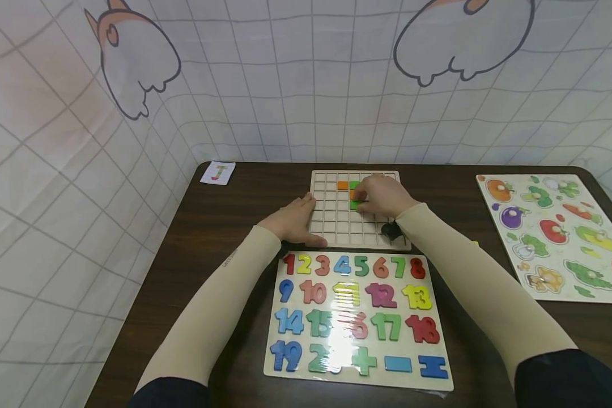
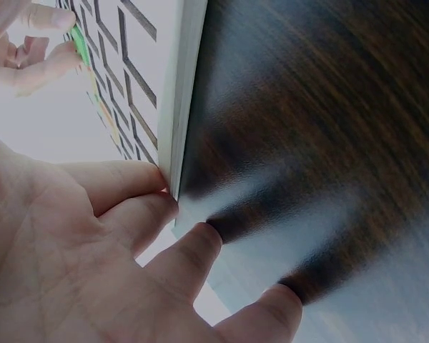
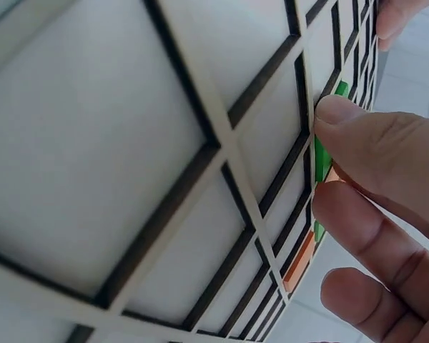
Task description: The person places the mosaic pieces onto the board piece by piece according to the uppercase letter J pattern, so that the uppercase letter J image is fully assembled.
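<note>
A pale square-grid board (image 1: 336, 224) lies on the dark table. My left hand (image 1: 297, 220) rests at its left edge, the fingertips spread and touching the rim and table in the left wrist view. Over the board's upper middle is my right hand (image 1: 383, 195). Its thumb and index finger pinch a green tile (image 3: 322, 158) at the grid. An orange tile (image 1: 343, 185) and another green tile (image 1: 354, 185) sit in cells above; one more orange tile (image 1: 352, 194) is partly hidden by the right fingers.
In front of the grid lies a number puzzle board (image 1: 272, 340) with colourful pieces. A vegetable puzzle board (image 1: 530, 226) is at the right. A small white card (image 1: 217, 173) lies at the back left corner. Behind the table hangs a checked cloth (image 1: 285, 85).
</note>
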A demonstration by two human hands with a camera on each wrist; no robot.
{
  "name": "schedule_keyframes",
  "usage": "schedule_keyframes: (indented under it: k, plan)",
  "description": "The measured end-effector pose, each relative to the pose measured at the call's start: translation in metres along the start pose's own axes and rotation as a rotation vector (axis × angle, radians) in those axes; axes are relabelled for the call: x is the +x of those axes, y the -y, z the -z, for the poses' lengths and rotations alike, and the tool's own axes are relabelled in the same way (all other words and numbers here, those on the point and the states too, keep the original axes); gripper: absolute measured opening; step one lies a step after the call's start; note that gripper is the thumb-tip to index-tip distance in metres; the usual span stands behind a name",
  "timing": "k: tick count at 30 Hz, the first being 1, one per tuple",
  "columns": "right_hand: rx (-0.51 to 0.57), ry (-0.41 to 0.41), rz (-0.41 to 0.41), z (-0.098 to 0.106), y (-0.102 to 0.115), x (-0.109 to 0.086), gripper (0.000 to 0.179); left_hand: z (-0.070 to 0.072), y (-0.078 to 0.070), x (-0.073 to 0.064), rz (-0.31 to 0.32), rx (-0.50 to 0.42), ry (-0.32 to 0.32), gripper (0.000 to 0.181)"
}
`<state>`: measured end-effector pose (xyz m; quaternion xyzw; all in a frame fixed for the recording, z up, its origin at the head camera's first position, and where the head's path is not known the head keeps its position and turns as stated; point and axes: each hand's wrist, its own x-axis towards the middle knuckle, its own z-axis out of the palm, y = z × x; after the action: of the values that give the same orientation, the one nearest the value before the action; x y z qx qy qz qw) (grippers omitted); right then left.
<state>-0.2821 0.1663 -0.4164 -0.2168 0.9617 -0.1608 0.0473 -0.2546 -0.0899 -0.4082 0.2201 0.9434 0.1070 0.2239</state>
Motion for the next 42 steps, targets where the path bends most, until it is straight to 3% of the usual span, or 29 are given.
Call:
schedule_keyframes:
  k: [5,14,26,31,42]
  plan:
    - [0.022,0.012,-0.018,0.003,-0.009,-0.006,0.022,-0.001,-0.002,0.001,-0.009,0.01,-0.002,0.117]
    - [0.049,0.013,0.018,0.026,-0.035,-0.045,0.017,0.006,-0.001,-0.001,-0.008,0.024,-0.008,0.117]
    - [-0.07,0.091,-0.02,0.036,-0.059,-0.088,0.033,0.004,0.002,0.0,0.0,0.011,0.006,0.118]
    - [-0.079,0.128,-0.045,0.036,-0.067,-0.096,0.032,0.003,0.002,0.0,0.001,0.009,0.013,0.119]
    - [-0.03,0.112,-0.034,0.035,-0.072,-0.1,0.026,0.001,0.0,0.002,0.005,0.002,0.019,0.119]
